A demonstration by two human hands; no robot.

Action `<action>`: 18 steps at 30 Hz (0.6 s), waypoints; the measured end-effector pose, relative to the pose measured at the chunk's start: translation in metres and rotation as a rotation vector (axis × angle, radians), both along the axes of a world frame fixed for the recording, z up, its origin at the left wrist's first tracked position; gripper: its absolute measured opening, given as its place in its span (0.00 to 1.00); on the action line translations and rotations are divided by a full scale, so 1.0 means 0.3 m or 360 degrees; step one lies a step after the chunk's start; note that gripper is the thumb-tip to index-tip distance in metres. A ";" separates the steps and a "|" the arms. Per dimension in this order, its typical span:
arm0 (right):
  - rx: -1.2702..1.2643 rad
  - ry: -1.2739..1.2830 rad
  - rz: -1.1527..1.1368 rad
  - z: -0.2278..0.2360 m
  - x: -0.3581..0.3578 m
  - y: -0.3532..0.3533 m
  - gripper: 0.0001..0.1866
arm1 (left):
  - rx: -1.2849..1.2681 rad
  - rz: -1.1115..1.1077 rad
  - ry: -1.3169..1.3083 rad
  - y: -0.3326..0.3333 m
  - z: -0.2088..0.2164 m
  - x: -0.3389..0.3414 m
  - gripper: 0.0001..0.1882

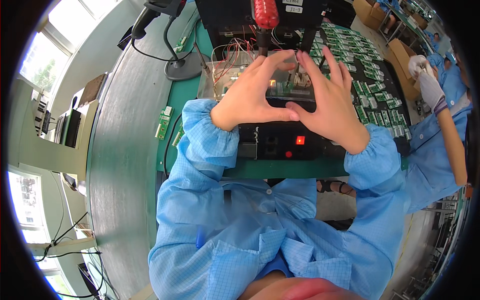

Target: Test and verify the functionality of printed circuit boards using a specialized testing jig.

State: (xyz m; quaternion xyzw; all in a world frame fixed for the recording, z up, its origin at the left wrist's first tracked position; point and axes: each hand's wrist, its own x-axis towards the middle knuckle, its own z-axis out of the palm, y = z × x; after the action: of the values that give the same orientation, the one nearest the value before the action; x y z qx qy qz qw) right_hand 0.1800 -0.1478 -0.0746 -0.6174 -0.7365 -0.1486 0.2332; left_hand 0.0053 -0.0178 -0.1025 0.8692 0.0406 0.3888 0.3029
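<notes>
My left hand [252, 95] and my right hand [332, 100] hover over a test fixture, palms turned inward. Their fingers are stretched out and the thumb tips meet or nearly meet at the near side. Between them, a green circuit board [295, 91] with a small lit orange display lies in the fixture, partly hidden by my hands. Neither hand visibly grips anything. Above the fingertips hangs a red-gripped lever [266, 14]. The fixture's black front box [275, 145] carries a glowing red switch. Red and white wires [235, 50] run behind a transparent plate beside my left hand.
Rows of green circuit boards [372, 75] cover a black mat at right. A handheld scanner [150, 20] sits on a round-based stand [180, 67] at the far left. Loose boards [163, 122] lie left of the fixture. A gloved co-worker [435, 120] is close on the right.
</notes>
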 end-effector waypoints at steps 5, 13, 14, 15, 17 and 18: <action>-0.0053 -0.0026 0.0023 -0.011 0.009 -0.003 0.52 | 0.0029 0.0017 0.0007 -0.003 0.001 0.003 0.57; 0.0356 0.0089 0.0025 0.040 0.039 -0.020 0.51 | 0.0144 0.0060 0.0010 -0.008 0.009 -0.009 0.56; 0.0354 0.0089 0.0027 0.040 0.038 -0.024 0.51 | 0.0122 0.0043 -0.0003 -0.008 0.016 -0.012 0.55; 0.0246 0.0000 -0.0044 0.040 0.036 -0.030 0.51 | 0.0101 0.0027 -0.0016 -0.008 0.019 -0.014 0.55; 0.0135 -0.0088 -0.0118 0.033 0.034 -0.039 0.51 | 0.0115 0.0029 -0.0005 -0.005 0.018 -0.012 0.55; -0.0012 -0.0113 -0.0102 0.026 0.034 -0.043 0.52 | 0.0131 0.0029 0.0006 -0.006 0.016 -0.010 0.55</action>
State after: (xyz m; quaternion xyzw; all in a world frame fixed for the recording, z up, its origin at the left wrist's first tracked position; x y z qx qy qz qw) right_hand 0.1902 -0.1608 -0.0670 -0.6359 -0.7246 -0.1750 0.1997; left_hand 0.0024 -0.0195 -0.0977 0.8812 0.0329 0.3913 0.2632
